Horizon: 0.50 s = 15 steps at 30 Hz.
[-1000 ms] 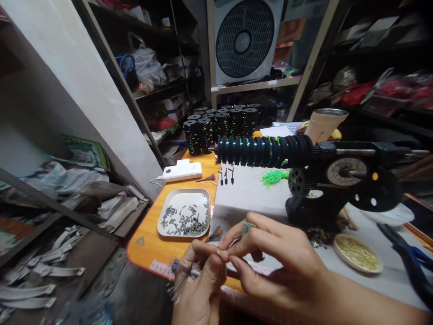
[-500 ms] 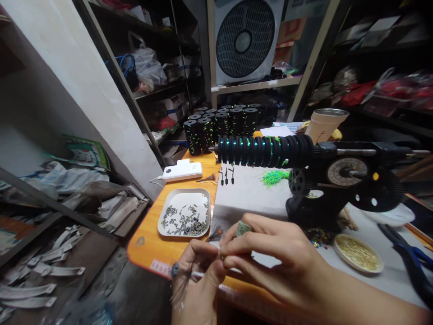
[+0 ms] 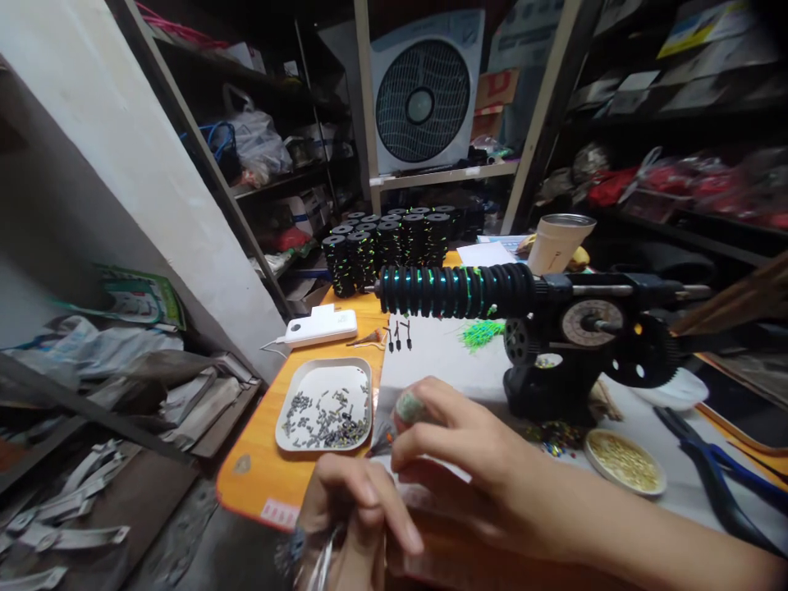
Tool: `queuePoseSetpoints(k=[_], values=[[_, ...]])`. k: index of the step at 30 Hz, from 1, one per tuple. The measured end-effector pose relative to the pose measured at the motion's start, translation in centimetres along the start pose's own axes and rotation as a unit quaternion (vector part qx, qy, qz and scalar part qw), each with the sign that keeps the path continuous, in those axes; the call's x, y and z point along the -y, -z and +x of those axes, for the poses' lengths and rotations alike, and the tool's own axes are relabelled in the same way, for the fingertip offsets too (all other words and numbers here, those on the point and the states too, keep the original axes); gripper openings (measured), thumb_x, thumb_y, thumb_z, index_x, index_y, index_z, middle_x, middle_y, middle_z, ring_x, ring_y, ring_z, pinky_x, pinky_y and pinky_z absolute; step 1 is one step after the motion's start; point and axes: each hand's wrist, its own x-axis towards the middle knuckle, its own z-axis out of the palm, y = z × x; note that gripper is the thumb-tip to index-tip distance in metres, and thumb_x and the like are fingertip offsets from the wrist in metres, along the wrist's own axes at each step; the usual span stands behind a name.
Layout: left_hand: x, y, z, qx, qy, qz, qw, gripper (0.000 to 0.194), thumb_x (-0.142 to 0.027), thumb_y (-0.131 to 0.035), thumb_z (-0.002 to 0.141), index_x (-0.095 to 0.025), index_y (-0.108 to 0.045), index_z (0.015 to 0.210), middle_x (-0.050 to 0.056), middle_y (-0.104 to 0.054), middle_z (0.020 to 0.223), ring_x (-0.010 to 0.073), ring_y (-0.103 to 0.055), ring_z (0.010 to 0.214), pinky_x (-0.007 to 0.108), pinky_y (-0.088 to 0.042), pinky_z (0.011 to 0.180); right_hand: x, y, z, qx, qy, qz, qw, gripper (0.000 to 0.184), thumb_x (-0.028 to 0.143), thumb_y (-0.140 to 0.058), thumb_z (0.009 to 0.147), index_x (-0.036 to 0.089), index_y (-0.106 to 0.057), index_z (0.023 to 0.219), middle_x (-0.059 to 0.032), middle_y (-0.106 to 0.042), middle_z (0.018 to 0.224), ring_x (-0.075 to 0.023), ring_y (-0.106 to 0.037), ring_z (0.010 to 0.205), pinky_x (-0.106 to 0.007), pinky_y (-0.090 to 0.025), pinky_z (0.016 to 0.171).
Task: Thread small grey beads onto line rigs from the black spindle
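Note:
My left hand [image 3: 354, 513] is closed at the bottom of the view, its index finger reaching right. A thin silvery object [image 3: 325, 562] lies in its curled fingers, too blurred to name. Beside it shows a dark blue-grey fuzzy piece [image 3: 290, 550]. My right hand [image 3: 459, 443] hovers over the table edge, fingers loosely bent and apart, with green wrapping [image 3: 409, 407] on one fingertip. Nothing shows between its fingers; the thumb is mostly hidden. Just past those fingertips is a dark tuft with an orange spot [image 3: 385, 435].
A white tray [image 3: 289, 386] of small dark pieces stands left. A black geared machine [image 3: 554, 386] carries a ribbed black roller [image 3: 455, 289]. Dark spools [image 3: 387, 242] stand behind. At right are a dish of golden bits [image 3: 626, 460], blue-handled pliers [image 3: 702, 460] and a cup [image 3: 560, 242].
My hands were pinched together at the fingertips and are now apart. The left has dropped lower, and the right has loosened its fingers. The view has shifted slightly.

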Motion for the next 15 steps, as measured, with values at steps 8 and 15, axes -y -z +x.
queuePoseSetpoints(k=[8, 15], values=[[-1.3, 2.8, 1.1, 0.032, 0.174, 0.175, 0.968, 0.028, -0.045, -0.080, 0.069, -0.020, -0.069, 0.078, -0.002, -0.053, 0.045, 0.0088, -0.040, 0.042, 0.018, -0.032, 0.043, -0.4, 1.1, 1.0, -0.058, 0.292, -0.233, 0.926, 0.015, 0.017, -0.056, 0.094, 0.017, -0.068, 0.085, -0.0003, -0.070, 0.082, -0.0181, -0.061, 0.100, -0.030, -0.043, 0.104], [-2.3, 2.8, 2.4, 0.028, 0.020, 0.291, 0.956, 0.024, -0.048, -0.073, 0.075, -0.024, -0.079, 0.078, 0.003, -0.063, 0.061, 0.0129, -0.052, 0.053, 0.020, -0.042, 0.051, 0.5, 1.6, 1.7, -0.078, 0.072, -0.095, 0.990, 0.012, 0.013, -0.053, 0.093, 0.017, -0.064, 0.092, -0.0058, -0.060, 0.082, -0.0176, -0.056, 0.081, -0.031, -0.050, 0.072]])
